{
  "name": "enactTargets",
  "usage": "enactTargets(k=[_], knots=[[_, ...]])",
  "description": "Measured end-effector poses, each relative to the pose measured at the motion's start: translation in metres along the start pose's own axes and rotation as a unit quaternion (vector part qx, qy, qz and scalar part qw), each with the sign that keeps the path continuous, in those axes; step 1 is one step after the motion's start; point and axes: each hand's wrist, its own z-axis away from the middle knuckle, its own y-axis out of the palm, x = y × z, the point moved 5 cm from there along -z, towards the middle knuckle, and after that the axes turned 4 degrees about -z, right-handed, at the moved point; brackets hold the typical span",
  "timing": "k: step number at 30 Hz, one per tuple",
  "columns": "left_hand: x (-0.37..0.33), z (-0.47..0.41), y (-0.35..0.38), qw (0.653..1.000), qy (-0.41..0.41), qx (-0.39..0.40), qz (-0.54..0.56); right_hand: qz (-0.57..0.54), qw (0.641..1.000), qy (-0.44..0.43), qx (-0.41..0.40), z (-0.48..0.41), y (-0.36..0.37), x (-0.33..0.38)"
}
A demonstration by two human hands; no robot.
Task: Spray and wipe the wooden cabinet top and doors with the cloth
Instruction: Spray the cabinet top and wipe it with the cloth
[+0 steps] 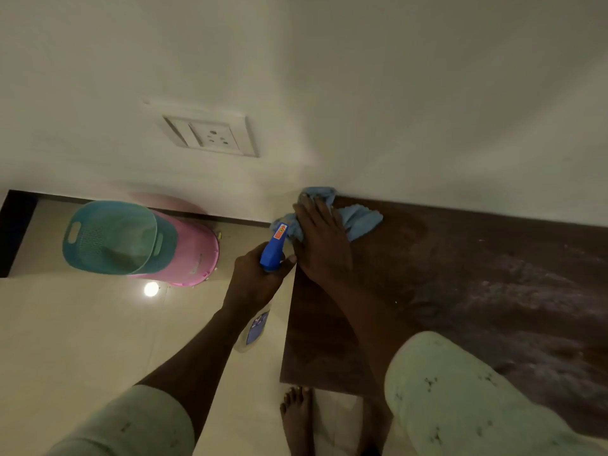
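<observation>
The right hand (320, 240) lies flat on a blue cloth (360, 220), fingers straight and close together, and presses it on the far left corner of the wooden cabinet top (460, 291), just where the top meets the white wall (427, 110). Part of the cloth hangs a little over the left edge. The surface to the right of the hand shows pale wet or dusty streaks. The left hand (255, 278) is curled around the neck of a spray bottle (272, 250) with a blue trigger head. It holds the bottle just beside the left edge of the cabinet, over the tiled floor (82, 324), with the white body pointing down. Both arms wear pale green sleeves (460, 406). On the floor by the wall a teal basket (108, 236) is stacked in a pink basket (194, 255), both tipped over. A socket plate (210, 136) is on the wall above, and a bare foot (297, 419) stands below the cabinet edge.
</observation>
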Motion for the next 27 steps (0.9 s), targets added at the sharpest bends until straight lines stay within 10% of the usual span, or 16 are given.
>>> enactTargets(k=[10,16,23,27], knots=[[0.012,0.029,-0.009,1.000,0.000,0.010,-0.003,0.006,0.981,0.168,-0.100,0.092,-0.019,-0.037],[0.018,0.058,-0.002,0.999,0.001,0.028,0.019,0.023,0.999,0.035,0.004,0.129,0.028,0.017],[0.037,0.080,-0.004,0.999,-0.026,0.033,-0.006,-0.005,0.974,0.204,-0.095,0.210,0.008,-0.018],[0.042,0.088,-0.002,0.999,-0.025,0.038,-0.014,0.029,0.992,0.115,-0.042,0.212,0.040,0.039]])
